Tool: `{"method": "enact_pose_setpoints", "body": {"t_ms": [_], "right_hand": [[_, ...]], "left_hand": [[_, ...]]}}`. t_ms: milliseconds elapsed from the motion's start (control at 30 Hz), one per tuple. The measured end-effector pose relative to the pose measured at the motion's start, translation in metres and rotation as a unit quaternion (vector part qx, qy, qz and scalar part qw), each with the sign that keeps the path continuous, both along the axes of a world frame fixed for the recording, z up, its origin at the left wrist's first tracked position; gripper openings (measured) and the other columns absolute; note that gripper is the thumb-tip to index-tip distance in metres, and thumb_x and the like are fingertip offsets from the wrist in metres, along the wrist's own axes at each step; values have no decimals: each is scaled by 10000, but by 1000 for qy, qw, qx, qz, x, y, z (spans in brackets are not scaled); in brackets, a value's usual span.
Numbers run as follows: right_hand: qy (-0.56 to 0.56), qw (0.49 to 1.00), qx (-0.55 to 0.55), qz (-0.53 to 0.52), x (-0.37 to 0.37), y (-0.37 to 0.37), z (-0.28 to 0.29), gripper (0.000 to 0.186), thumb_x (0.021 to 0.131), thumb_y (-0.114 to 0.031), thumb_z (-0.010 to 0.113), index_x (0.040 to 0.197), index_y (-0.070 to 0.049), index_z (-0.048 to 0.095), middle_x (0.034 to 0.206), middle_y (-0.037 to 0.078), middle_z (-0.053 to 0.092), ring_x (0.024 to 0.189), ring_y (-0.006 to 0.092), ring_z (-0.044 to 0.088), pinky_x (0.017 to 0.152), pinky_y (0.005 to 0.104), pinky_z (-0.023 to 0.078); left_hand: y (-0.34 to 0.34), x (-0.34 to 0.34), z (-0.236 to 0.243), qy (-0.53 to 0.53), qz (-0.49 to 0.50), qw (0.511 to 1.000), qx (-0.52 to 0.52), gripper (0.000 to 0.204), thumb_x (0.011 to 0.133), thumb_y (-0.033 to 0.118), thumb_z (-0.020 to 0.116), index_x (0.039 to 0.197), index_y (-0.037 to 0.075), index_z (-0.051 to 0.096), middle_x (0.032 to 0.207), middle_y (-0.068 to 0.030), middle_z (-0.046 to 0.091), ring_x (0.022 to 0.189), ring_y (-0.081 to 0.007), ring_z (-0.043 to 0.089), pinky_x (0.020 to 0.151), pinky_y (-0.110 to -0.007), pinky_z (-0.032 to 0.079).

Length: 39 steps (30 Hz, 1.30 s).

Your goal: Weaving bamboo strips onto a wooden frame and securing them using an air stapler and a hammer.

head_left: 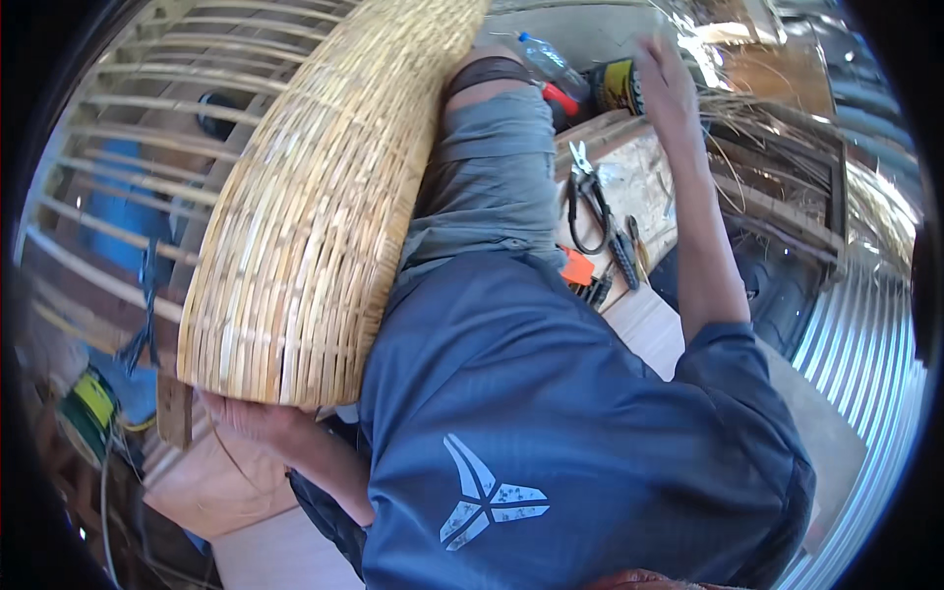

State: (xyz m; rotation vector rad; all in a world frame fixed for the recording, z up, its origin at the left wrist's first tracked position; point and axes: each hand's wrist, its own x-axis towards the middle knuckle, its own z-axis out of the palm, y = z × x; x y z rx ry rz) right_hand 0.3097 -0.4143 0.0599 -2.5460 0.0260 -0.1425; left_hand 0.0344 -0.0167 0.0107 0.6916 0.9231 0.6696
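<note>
A long, curved piece of woven cane (305, 206) leans across my left side, from near my knee down to my waist. At its near lower end my left hand (251, 418) grips the edge, and some of the fingers are hidden beneath the weave. A thin strand hangs by that hand. My right hand (671, 88) is raised at the upper right, away from the woven piece. Its fingers look closed and are slightly blurred; whatever they may hold does not show clearly. Pliers (586, 202) with dark handles lie on a board to the right of my leg.
Open pale slats (177, 118) run beside the weave at the left. A water bottle (554, 64) and a black-and-yellow can (617, 87) are ahead, near my right hand. A green-and-yellow container (88, 413) sits lower left. Corrugated metal (865, 344) lines the right side.
</note>
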Motion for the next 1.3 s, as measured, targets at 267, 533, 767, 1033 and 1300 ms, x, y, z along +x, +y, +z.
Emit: {"method": "enact_pose_setpoints", "body": {"t_ms": [267,533,767,1033,1300], "right_hand": [[246,930,-173,-211,-160,-180,-142,283,886,-270,490,990,-21,578,799,156,664,779,296,651,720,385,482],[171,909,-359,-125,-169,-172,-141,377,858,-329,563,1123,-65,518,919,202,643,871,389,614,793,466,455],[254,942,-43,-217,-254,-68,-134,483,865,-305,567,1228,-13,444,1086,209,600,903,361,616,838,457,466],[142,696,704,20,28,151,-161,571,815,-374,630,1242,-29,475,1021,166,626,927,248,610,851,372,482],[239,797,554,26,-146,170,-22,494,800,-292,630,1184,-14,491,970,138,621,874,229,604,801,356,479]], "left_hand": [[3,-28,-8,109,-130,949,268,517,925,305,463,1328,-7,378,1301,-209,471,1162,-330,503,941,-473,466],[-20,3,4,103,-52,982,149,546,934,367,432,1337,4,368,1322,-197,456,1189,-345,479,952,-500,450],[-9,-12,15,-61,-148,985,-57,491,950,321,399,1310,-13,397,1299,-201,476,1181,-332,484,960,-474,442],[-18,-18,2,-160,-118,971,-130,425,954,255,398,1256,-40,448,1254,-193,520,1155,-307,508,961,-415,435],[-17,-17,13,-127,-2,987,-96,352,942,166,487,1260,19,452,1225,-98,552,1129,-205,529,994,-357,395]]}}
